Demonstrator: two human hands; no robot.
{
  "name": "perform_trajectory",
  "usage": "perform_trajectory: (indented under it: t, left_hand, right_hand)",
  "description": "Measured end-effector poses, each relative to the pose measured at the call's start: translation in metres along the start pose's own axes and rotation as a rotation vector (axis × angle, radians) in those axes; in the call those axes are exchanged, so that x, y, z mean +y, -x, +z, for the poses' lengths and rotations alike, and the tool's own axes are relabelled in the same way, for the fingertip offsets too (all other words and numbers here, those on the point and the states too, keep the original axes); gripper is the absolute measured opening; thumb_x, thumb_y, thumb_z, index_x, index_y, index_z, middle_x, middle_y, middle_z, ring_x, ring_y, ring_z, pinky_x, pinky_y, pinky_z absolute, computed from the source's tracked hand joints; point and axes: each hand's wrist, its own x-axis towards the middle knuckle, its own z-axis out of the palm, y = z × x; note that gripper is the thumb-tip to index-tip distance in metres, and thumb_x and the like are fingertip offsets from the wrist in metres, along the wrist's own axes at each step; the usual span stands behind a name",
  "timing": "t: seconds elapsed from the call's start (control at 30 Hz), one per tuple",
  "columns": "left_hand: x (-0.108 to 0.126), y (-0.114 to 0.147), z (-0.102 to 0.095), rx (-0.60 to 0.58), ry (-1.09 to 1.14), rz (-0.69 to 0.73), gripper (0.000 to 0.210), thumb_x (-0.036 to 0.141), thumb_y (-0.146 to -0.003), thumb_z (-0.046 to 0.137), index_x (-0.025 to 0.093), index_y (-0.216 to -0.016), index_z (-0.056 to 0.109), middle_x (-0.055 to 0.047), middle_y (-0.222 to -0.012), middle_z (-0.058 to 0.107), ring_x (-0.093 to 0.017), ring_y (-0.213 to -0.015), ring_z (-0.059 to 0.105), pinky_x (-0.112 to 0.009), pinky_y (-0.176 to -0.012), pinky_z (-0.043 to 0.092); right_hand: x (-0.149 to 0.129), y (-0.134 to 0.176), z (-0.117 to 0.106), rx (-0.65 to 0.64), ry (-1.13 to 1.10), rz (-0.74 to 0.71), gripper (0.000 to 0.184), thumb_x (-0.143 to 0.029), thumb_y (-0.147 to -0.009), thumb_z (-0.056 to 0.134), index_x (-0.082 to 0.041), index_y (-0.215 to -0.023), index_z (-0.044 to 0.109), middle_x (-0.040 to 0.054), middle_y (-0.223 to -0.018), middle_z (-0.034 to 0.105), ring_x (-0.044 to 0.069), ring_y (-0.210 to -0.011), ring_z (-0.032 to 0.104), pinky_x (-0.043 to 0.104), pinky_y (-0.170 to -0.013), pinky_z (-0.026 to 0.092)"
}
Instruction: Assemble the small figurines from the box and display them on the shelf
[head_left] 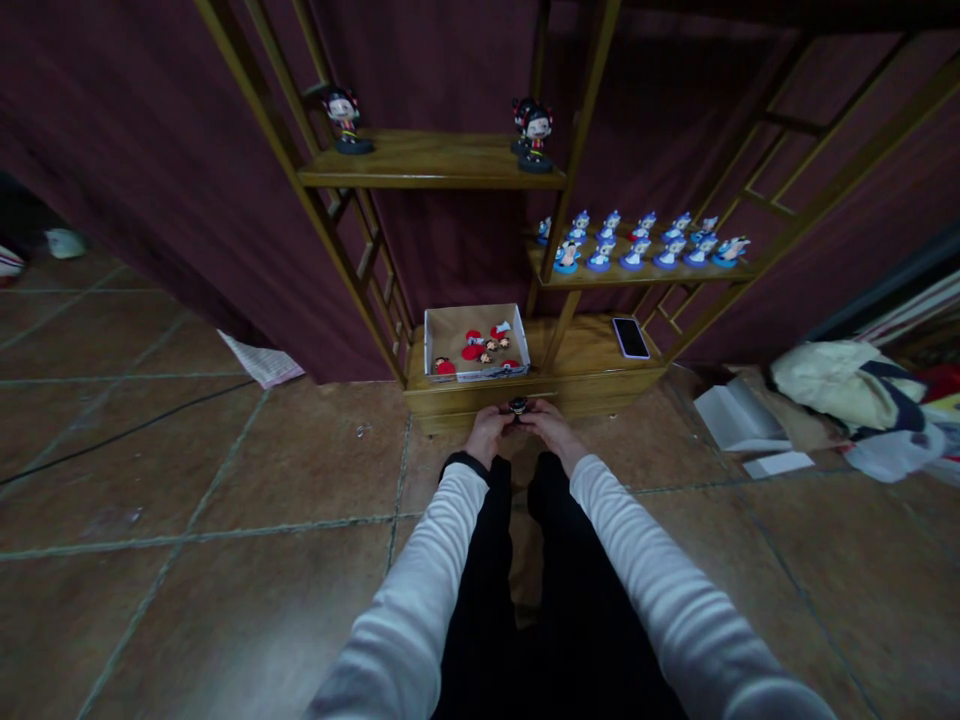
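Both my hands meet in front of the low wooden cabinet, closed around a small black-haired figurine (pixel 517 405). My left hand (pixel 489 430) grips it from the left, and my right hand (pixel 551 425) from the right. Only the figurine's head shows clearly; its lower part is hidden by my fingers. Just beyond stands an open cardboard box (pixel 457 318) holding several red pieces and small figurine heads. On the upper shelf (pixel 435 160) are black-haired figurines, one (pixel 345 118) at the left end and two (pixel 535 135) at the right.
Two rows of blue-and-white figurines (pixel 634 252) fill the right shelf. A phone (pixel 631 338) lies on the cabinet top (pixel 589 345). To the right on the floor are an opened white box (pixel 739 415) and a pile of bags (pixel 847 385). Paper (pixel 261 358) and a black cable (pixel 142 430) lie left.
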Motion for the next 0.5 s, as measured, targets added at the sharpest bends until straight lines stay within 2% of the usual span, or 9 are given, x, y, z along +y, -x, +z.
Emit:
perform_trajectory:
  t: [0.23,0.5]
  left_hand:
    - [-0.0016,-0.0048,0.0007,0.016,0.002,0.013,0.019,0.004,-0.052,0.072,0.012,-0.068,0.064,-0.002,-0.058,0.061,-0.011,-0.053,0.056,-0.022,-0.055,0.042]
    - [-0.0022,-0.0024,-0.0003,-0.034,0.069,0.029,0.018,0.004,-0.055,0.070,0.012,-0.070,0.065,-0.002,-0.063,0.063,-0.010,-0.057,0.058,-0.023,-0.059,0.044]
  right_hand:
    - [-0.0006,0.0007,0.0009,0.004,0.001,-0.003,0.028,-0.009,-0.051,0.069,-0.020,-0.075,0.058,-0.0032,-0.072,0.065,0.015,-0.074,0.063,0.032,-0.074,0.052]
    - [-0.0011,0.0011,0.0014,-0.021,-0.037,-0.002,0.025,-0.012,-0.055,0.070,-0.020,-0.077,0.061,-0.0017,-0.078,0.067,0.014,-0.077,0.063,0.031,-0.079,0.050]
